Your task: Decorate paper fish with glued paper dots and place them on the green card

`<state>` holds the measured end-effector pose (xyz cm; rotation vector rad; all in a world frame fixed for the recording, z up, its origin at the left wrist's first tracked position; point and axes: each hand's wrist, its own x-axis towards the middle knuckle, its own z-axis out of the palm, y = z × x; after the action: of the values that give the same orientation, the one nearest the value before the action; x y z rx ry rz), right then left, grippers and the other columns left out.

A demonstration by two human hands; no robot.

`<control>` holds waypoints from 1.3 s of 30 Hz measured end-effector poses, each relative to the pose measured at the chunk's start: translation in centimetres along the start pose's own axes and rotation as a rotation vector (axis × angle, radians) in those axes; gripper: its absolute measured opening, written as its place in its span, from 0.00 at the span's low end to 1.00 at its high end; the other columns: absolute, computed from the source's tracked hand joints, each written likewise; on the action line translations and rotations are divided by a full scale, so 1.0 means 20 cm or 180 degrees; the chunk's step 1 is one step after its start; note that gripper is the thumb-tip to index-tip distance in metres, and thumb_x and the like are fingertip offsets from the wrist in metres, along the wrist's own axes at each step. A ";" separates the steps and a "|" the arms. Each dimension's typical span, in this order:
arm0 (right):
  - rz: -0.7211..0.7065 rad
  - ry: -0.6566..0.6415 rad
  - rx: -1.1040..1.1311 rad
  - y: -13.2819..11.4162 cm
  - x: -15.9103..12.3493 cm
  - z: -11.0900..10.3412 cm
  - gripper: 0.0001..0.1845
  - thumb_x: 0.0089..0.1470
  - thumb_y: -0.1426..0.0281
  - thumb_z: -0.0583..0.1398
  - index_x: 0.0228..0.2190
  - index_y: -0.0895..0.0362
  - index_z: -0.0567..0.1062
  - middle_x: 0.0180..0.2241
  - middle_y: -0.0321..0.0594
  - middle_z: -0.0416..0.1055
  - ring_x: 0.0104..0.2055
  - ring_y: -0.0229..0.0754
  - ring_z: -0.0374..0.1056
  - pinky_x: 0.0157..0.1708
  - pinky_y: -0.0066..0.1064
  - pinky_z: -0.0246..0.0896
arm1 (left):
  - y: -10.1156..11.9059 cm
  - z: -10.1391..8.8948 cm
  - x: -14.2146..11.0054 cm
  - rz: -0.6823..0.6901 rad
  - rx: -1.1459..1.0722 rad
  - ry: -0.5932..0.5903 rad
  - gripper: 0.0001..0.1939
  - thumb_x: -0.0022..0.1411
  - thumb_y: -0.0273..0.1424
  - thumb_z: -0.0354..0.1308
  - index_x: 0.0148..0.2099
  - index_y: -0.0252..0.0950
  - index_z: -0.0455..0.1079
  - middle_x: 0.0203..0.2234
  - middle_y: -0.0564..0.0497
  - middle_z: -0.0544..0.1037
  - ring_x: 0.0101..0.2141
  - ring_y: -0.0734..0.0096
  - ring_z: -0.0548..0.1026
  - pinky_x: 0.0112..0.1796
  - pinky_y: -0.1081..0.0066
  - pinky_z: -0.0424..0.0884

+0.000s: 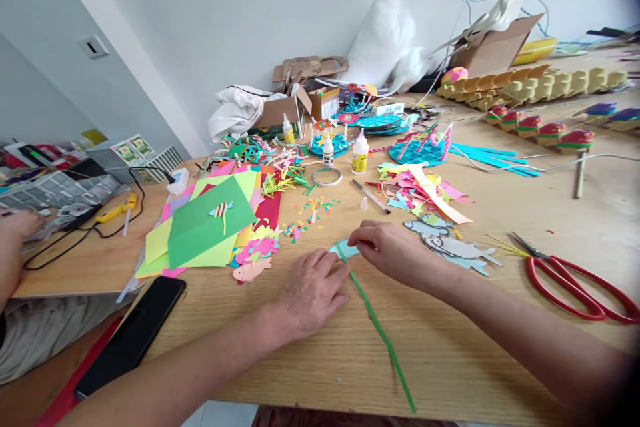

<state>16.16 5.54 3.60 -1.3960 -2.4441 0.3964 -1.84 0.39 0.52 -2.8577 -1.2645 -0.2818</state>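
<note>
A light blue paper fish lies on the table between my hands. Across it runs a narrow green paper strip, whose long free end trails toward the table's front edge. My left hand rests low on the wood, fingers stretched out, the tips at the strip and the fish's lower edge. With fingers pinched together, my right hand is on the fish's right end, which they partly hide. Just right of that hand are several grey-blue paper fish. Pink and yellow paper fish are left of my left hand.
Red-handled scissors lie at the right. A black phone sits front left, near coloured paper sheets. Glue bottles, a tape ring and paper scraps lie beyond. Another person's hand is at far left.
</note>
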 end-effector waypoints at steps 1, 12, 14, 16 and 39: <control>0.0025 -0.0099 0.0019 0.00 0.02 0.01 0.16 0.46 0.76 0.49 0.29 0.56 0.76 0.30 0.38 0.71 0.30 0.35 0.65 0.29 0.23 0.54 | 0.01 0.01 -0.01 -0.0007 0.0006 -0.0007 0.21 0.57 0.37 0.49 0.52 0.37 0.57 0.47 0.45 0.62 0.49 0.60 0.57 0.47 0.59 0.58; 0.0224 -0.0798 -0.0148 -0.05 0.14 0.06 0.16 0.41 0.75 0.50 0.28 0.56 0.76 0.30 0.39 0.74 0.32 0.38 0.67 0.31 0.24 0.55 | 0.03 0.05 -0.03 0.0254 0.0006 -0.0055 0.23 0.58 0.40 0.46 0.54 0.35 0.55 0.52 0.46 0.61 0.54 0.62 0.54 0.50 0.60 0.51; 0.0259 -0.0843 -0.0184 -0.05 0.14 0.06 0.16 0.40 0.75 0.50 0.28 0.56 0.76 0.30 0.39 0.74 0.33 0.38 0.67 0.30 0.24 0.55 | 0.03 0.05 -0.03 0.0259 -0.0002 -0.0074 0.23 0.59 0.40 0.46 0.54 0.35 0.55 0.52 0.47 0.62 0.54 0.62 0.54 0.50 0.60 0.51; 0.0284 -0.0855 -0.0198 -0.06 0.14 0.06 0.16 0.40 0.76 0.50 0.28 0.56 0.76 0.30 0.40 0.74 0.33 0.39 0.67 0.30 0.25 0.55 | 0.03 0.05 -0.03 0.0259 -0.0008 -0.0077 0.23 0.59 0.40 0.46 0.54 0.35 0.55 0.52 0.47 0.62 0.53 0.62 0.54 0.50 0.60 0.51; 0.0369 -0.0384 -0.0185 -0.03 0.20 0.01 0.15 0.41 0.75 0.50 0.26 0.57 0.76 0.27 0.39 0.74 0.29 0.37 0.66 0.26 0.24 0.52 | 0.04 0.06 -0.04 0.0278 -0.0025 -0.0051 0.23 0.59 0.40 0.44 0.55 0.35 0.53 0.53 0.46 0.60 0.53 0.61 0.54 0.50 0.56 0.50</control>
<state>13.61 8.75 4.10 -1.5866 -2.4951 0.4515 -1.67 -0.66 -0.85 -2.9178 -1.1395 -0.2640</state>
